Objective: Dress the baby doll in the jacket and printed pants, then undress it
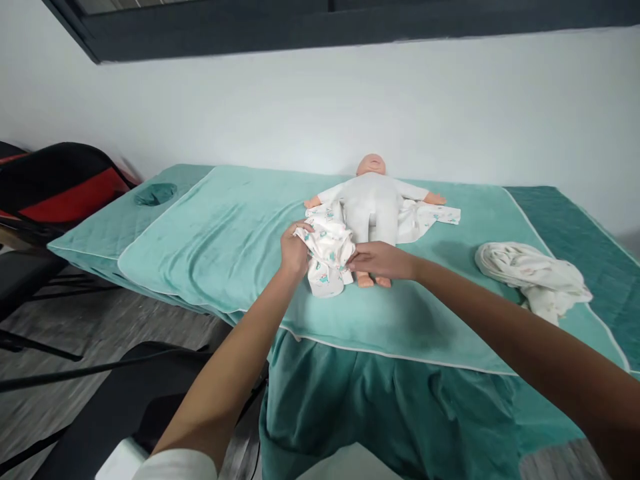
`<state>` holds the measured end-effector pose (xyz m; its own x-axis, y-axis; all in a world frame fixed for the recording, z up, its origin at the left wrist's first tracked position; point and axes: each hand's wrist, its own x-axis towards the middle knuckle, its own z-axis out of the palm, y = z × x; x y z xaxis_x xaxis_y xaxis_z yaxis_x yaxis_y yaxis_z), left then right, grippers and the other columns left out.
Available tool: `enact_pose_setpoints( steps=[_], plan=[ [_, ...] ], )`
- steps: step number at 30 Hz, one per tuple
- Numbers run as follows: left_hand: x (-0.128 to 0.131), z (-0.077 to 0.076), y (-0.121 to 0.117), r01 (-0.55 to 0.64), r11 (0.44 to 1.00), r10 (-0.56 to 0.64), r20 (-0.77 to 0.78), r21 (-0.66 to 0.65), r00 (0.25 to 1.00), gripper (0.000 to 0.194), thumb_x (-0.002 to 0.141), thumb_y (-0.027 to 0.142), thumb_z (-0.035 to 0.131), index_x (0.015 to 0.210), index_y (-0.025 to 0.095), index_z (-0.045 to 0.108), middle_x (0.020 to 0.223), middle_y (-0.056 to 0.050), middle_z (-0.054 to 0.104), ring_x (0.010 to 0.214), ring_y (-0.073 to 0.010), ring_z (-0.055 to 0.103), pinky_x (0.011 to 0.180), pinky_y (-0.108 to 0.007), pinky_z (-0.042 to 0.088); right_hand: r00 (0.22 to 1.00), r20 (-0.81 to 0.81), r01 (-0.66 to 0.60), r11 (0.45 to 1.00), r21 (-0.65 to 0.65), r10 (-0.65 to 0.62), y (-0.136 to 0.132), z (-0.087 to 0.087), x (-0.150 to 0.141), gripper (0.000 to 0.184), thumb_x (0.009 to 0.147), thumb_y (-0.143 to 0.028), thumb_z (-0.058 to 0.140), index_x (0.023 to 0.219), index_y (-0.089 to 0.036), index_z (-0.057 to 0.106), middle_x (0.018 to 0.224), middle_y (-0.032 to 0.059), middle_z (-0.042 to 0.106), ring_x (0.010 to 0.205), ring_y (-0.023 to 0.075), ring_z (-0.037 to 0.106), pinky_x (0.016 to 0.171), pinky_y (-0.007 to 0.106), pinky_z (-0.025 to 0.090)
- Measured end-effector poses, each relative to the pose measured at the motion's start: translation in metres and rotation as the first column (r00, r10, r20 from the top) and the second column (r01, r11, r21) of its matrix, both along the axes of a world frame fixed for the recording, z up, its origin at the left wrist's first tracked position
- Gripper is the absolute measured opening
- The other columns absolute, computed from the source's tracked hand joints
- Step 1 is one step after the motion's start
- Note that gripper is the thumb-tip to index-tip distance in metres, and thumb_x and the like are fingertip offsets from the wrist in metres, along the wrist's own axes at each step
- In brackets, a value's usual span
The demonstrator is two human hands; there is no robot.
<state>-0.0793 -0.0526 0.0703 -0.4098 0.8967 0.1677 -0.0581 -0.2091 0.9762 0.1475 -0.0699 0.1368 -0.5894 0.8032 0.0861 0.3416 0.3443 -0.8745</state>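
A baby doll (373,193) with a white cloth body lies on its back on the green bed cover, head toward the wall and arms spread. White printed baby clothing (327,243) is bunched at the doll's side, left of its legs. More of the same patterned cloth, a sleeve (430,217), spreads out from under the doll on the right. My left hand (295,247) grips the clothing's left edge. With fingers pinched, my right hand (377,260) holds its right edge, in front of the doll's lower legs.
A crumpled white cloth (533,273) lies on the bed's right part. The green bed cover (200,233) has a face hole (156,194) at the far left. Black and red chairs (70,187) stand at left, and a white wall (250,113) rises behind the bed.
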Motion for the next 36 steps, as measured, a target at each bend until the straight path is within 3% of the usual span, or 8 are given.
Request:
enact_pose_setpoints(
  steps=[3, 6, 9, 13, 18, 23, 29, 36],
  plan=[
    [-0.019, -0.01, 0.011, 0.096, 0.995, -0.091, -0.354, -0.005, 0.931, 0.01, 0.063, 0.012, 0.056, 0.064, 0.018, 0.064, 0.117, -0.008, 0.066, 0.115, -0.023, 0.061, 0.103, -0.035, 0.046, 0.997, 0.051, 0.068, 0.996, -0.056, -0.065, 0.024, -0.005, 0.014, 0.029, 0.078, -0.056, 0.07, 0.083, -0.027, 0.07, 0.089, 0.006, 0.074, 0.085, 0.0256, 0.068, 0.082, 0.042, 0.054],
    [-0.031, 0.01, 0.015, 0.251, 0.944, -0.322, -0.424, -0.214, 0.847, 0.03, 0.058, 0.007, 0.058, 0.08, 0.019, 0.074, 0.123, -0.009, 0.065, 0.124, -0.0283, 0.057, 0.11, -0.043, 0.043, 0.932, 0.009, 0.36, 0.926, 0.112, -0.363, 0.066, -0.007, 0.029, 0.024, 0.083, -0.045, 0.062, 0.095, -0.024, 0.067, 0.108, 0.0081, 0.071, 0.102, 0.0256, 0.065, 0.096, 0.045, 0.051],
    [-0.021, 0.043, 0.018, 0.361, 0.918, -0.391, -0.235, -0.164, 0.89, 0.053, 0.065, 0.009, 0.061, 0.114, 0.028, 0.071, 0.14, -0.003, 0.061, 0.135, -0.028, 0.052, 0.111, -0.044, 0.044, 0.857, -0.04, 0.501, 0.813, 0.297, -0.514, 0.123, -0.018, 0.042, 0.039, 0.082, -0.042, 0.061, 0.115, -0.021, 0.061, 0.131, 0.0139, 0.06, 0.123, 0.0284, 0.057, 0.105, 0.047, 0.047],
    [0.024, 0.048, 0.038, 0.38, 0.875, -0.382, 0.053, -0.299, 0.922, 0.027, 0.079, 0.032, 0.069, 0.104, 0.023, 0.071, 0.125, -0.007, 0.07, 0.124, -0.0282, 0.061, 0.11, -0.044, 0.045, 0.783, 0.078, 0.54, 0.737, 0.405, -0.617, 0.202, -0.037, 0.05, 0.075, 0.081, -0.053, 0.062, 0.141, -0.013, 0.044, 0.149, 0.0236, 0.044, 0.142, 0.0366, 0.04, 0.119, 0.053, 0.033],
    [0.068, 0.012, 0.074, 0.575, 0.727, -0.404, 0.444, -0.375, 0.8, 0.041, 0.08, 0.051, 0.072, 0.11, 0.022, 0.069, 0.116, -0.011, 0.074, 0.113, -0.0298, 0.069, 0.101, -0.043, 0.052, 0.733, 0.341, 0.568, 0.805, 0.17, -0.589, 0.272, -0.04, 0.048, 0.103, 0.084, -0.071, 0.053, 0.157, -0.006, 0.02, 0.142, 0.0268, 0.055, 0.131, 0.0409, 0.053, 0.113, 0.054, 0.038],
    [0.079, 0.014, 0.095, 0.657, 0.666, -0.402, 0.571, -0.354, 0.715, 0.051, 0.072, 0.054, 0.078, 0.116, 0.03, 0.07, 0.114, -0.01, 0.076, 0.111, -0.0313, 0.071, 0.088, -0.039, 0.056, 0.754, 0.416, 0.497, 0.855, 0.147, -0.509, 0.299, -0.03, 0.047, 0.095, 0.08, -0.081, 0.051, 0.149, -0.016, 0.04, 0.138, 0.0228, 0.062, 0.125, 0.0409, 0.059, 0.105, 0.052, 0.045],
    [0.023, 0.04, 0.124, 0.655, 0.678, -0.45, 0.516, -0.333, 0.728, 0.068, 0.064, 0.064, 0.076, 0.118, 0.022, 0.07, 0.109, -0.016, 0.076, 0.099, -0.0356, 0.073, 0.082, -0.046, 0.061, 0.853, 0.327, 0.405, 0.911, 0.08, -0.408, 0.306, -0.005, 0.014, 0.074, 0.083, -0.075, 0.054, 0.135, -0.024, 0.057, 0.138, 0.0162, 0.064, 0.121, 0.0403, 0.062, 0.098, 0.052, 0.052],
    [-0.095, 0.06, 0.143, 0.539, 0.754, -0.411, 0.37, -0.375, 0.833, 0.05, 0.076, 0.057, 0.072, 0.108, 0.018, 0.07, 0.096, -0.014, 0.078, 0.084, -0.0309, 0.073, 0.077, -0.047, 0.061, 0.946, 0.13, 0.294, 0.955, 0.027, -0.295, 0.337, 0.003, -0.103, 0.075, 0.082, -0.069, 0.063, 0.14, -0.023, 0.052, 0.147, 0.0152, 0.057, 0.13, 0.0383, 0.057, 0.109, 0.055, 0.047]
  ],
)
